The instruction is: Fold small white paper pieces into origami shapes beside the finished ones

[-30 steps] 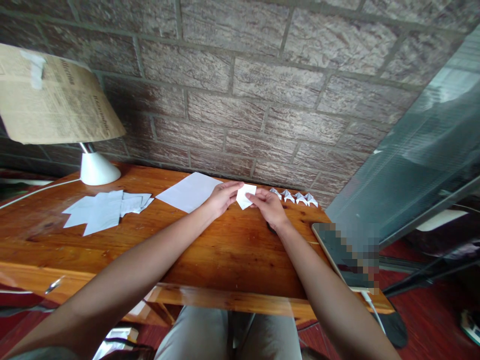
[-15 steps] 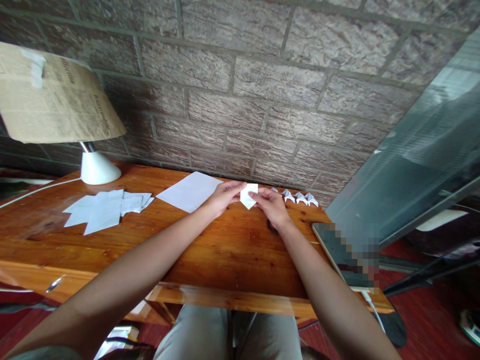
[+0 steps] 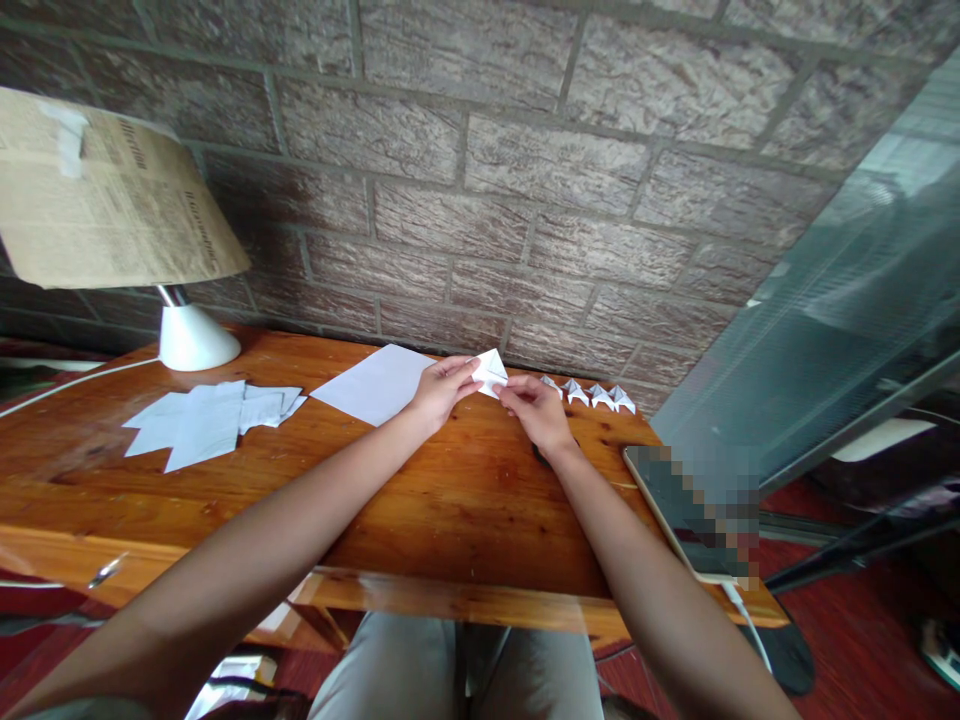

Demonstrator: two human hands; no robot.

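Above the back part of the wooden desk [image 3: 465, 500], a small folded white paper [image 3: 491, 371] is held between my two hands. My left hand [image 3: 444, 390] pinches its left edge, thumb on top. At its lower right corner, the thumb and fingers of my right hand [image 3: 538, 408] grip it. Crease lines run across the face of the paper. Several folded paper pieces [image 3: 598, 396] stand in a row just right of my right hand, the nearest partly covered by it. A larger white sheet [image 3: 375, 385] lies left of my left hand.
Loose white paper pieces [image 3: 206, 425] overlap at the left, in front of a lamp [image 3: 196, 338]. A tablet [image 3: 686, 515] with a cable lies at the right edge. Under my right wrist is a dark object [image 3: 540, 455], mostly hidden. A brick wall [image 3: 480, 200] rises behind the desk.
The folded paper has been turned between my hands, so a corner now points up and creases show. My right hand has shifted slightly left, its grip now at the paper's lower right corner.
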